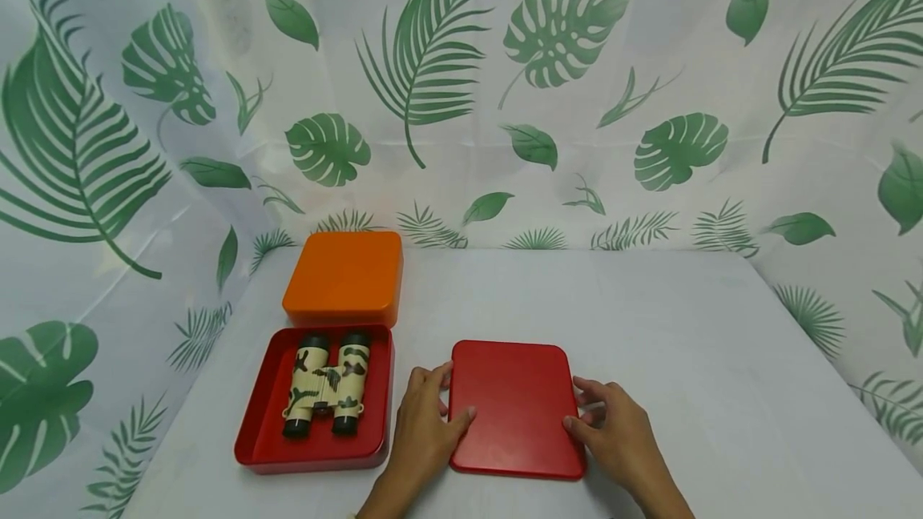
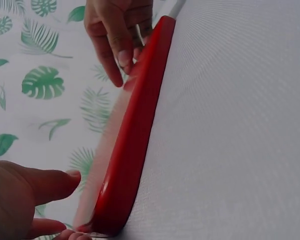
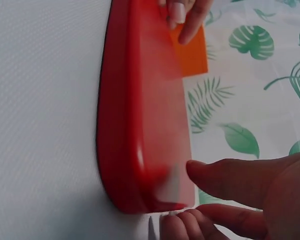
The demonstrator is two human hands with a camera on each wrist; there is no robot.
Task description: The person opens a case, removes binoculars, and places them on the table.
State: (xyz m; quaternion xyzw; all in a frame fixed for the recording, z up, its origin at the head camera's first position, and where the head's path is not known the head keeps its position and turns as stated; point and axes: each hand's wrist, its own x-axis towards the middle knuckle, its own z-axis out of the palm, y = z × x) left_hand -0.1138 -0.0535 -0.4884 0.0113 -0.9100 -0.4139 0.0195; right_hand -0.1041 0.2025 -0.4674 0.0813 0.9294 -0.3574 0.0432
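A red square lid [image 1: 513, 411] lies flat, top up, on the white table, between both hands. My left hand [image 1: 425, 423] is at its left side, thumb reaching over the top edge and fingers beside the rim. On the opposite side, my right hand [image 1: 613, 431] has its thumb over the edge and its other fingers along the side. In the right wrist view, the right thumb [image 3: 225, 180] extends just above the glossy top. The left thumb [image 2: 55, 185] is similarly stretched out in the left wrist view. Whether the fingertips press on the lid is hard to tell.
Left of the hands stands an open red box [image 1: 255, 423] with camouflage-patterned binoculars [image 1: 328, 383] inside. Right behind it sits an orange box or lid [image 1: 346, 275]. A leaf-printed curtain [image 1: 461, 102] hangs along the table's back and sides.
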